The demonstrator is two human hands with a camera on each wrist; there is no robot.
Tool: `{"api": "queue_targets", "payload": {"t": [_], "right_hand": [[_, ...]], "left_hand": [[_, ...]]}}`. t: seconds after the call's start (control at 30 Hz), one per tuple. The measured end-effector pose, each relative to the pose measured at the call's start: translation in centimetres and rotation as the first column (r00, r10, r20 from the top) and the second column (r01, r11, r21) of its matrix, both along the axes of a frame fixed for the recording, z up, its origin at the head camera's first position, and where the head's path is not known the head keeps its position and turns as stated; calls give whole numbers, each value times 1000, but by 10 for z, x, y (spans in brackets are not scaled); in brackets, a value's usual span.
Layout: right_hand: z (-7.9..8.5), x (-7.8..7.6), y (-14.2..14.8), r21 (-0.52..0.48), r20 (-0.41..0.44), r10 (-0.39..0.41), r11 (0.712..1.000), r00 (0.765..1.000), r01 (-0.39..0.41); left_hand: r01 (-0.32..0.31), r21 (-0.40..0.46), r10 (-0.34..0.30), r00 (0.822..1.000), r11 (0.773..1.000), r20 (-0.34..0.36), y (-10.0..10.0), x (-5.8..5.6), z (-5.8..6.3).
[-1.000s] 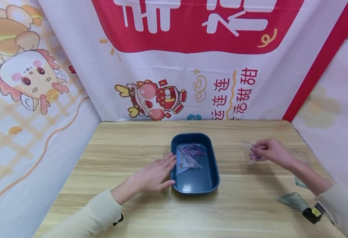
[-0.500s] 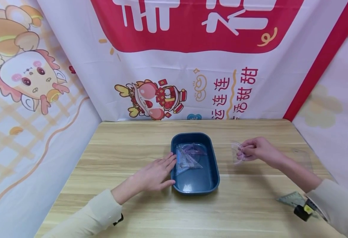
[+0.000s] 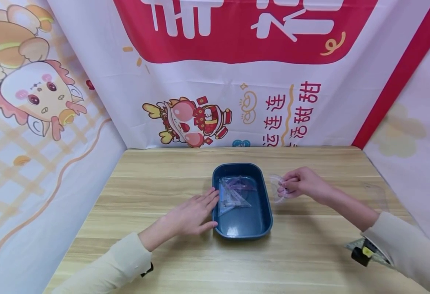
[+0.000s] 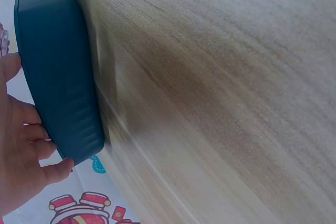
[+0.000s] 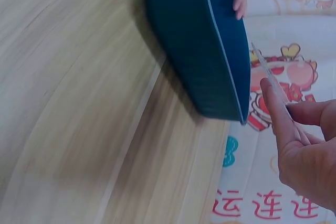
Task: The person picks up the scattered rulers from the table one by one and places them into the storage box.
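A dark blue rectangular tray [image 3: 242, 226] stands on the wooden table, its long side running away from me. Inside it, toward the far left, lie a clear set square [image 3: 233, 200] and a purple-tinted plastic piece [image 3: 241, 184], overlapping. My left hand [image 3: 194, 214] rests its straight fingers and thumb against the tray's left rim; the left wrist view shows the fingertips [image 4: 46, 148] at that rim. My right hand [image 3: 304, 185] pinches a clear protractor [image 3: 275, 185] between thumb and fingers, just right of the tray. Edge-on in the right wrist view, the protractor [image 5: 269, 69] points toward the tray's rim.
At the right, a greenish set square [image 3: 356, 243] lies partly hidden under the right sleeve and its wrist camera [image 3: 362, 256]. A faint clear plastic piece [image 3: 378, 196] lies near the table's right edge. Printed cloths [image 3: 207, 73] hang behind and at both sides.
My right hand has moved left with the protractor, from the right part of the table to beside the tray. The left hand and the tray have stayed in place.
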State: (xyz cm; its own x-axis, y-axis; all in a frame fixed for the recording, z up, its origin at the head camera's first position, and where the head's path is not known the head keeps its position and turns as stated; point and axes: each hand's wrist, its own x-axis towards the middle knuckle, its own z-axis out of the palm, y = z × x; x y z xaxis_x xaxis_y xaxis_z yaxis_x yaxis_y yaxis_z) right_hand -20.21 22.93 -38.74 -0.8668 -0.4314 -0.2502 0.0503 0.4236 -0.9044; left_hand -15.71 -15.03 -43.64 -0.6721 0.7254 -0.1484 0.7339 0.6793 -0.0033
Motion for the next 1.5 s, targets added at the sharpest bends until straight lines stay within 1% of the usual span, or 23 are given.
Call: {"api": "queue_targets", "payload": {"t": [0.13, 0.5, 0.7, 0.8, 0.9, 1.03, 1.17, 1.3, 1.5], "right_hand": [[0, -3, -12, -2, 8, 21, 1000, 1000, -21], [0, -9, -40, 61, 19, 49, 997, 999, -50], [1, -14, -56, 107, 6, 66, 992, 998, -67], [1, -17, -63, 140, 12, 53, 989, 999, -54], [1, -20, -69, 169, -3, 66, 984, 998, -64], [2, -25, -77, 166, 4, 74, 983, 997, -74], [5, -30, -85, 166, 31, 80, 983, 996, -84], [7, -34, -92, 195, 32, 115, 974, 993, -119], [2, -42, -100, 236, 51, 133, 961, 990, -141]], "left_hand": [[4, -3, -4, 1000, 1000, -5, 0, -1, 1], [0, -12, 0, 1000, 1000, 4, 0, -2, 0], [7, -8, -7, 1000, 1000, -5, 0, -2, -1], [9, -12, -9, 1000, 1000, -9, 0, -2, -1], [6, -11, -6, 1000, 1000, -4, 0, -2, -1], [9, -5, -9, 1000, 1000, -10, 1, -2, -1], [21, -1, -21, 1000, 1000, -24, 0, -2, -1], [27, 1, -27, 999, 1000, -30, 0, -2, 0], [23, -4, -23, 999, 1000, -25, 0, -1, 0]]}}
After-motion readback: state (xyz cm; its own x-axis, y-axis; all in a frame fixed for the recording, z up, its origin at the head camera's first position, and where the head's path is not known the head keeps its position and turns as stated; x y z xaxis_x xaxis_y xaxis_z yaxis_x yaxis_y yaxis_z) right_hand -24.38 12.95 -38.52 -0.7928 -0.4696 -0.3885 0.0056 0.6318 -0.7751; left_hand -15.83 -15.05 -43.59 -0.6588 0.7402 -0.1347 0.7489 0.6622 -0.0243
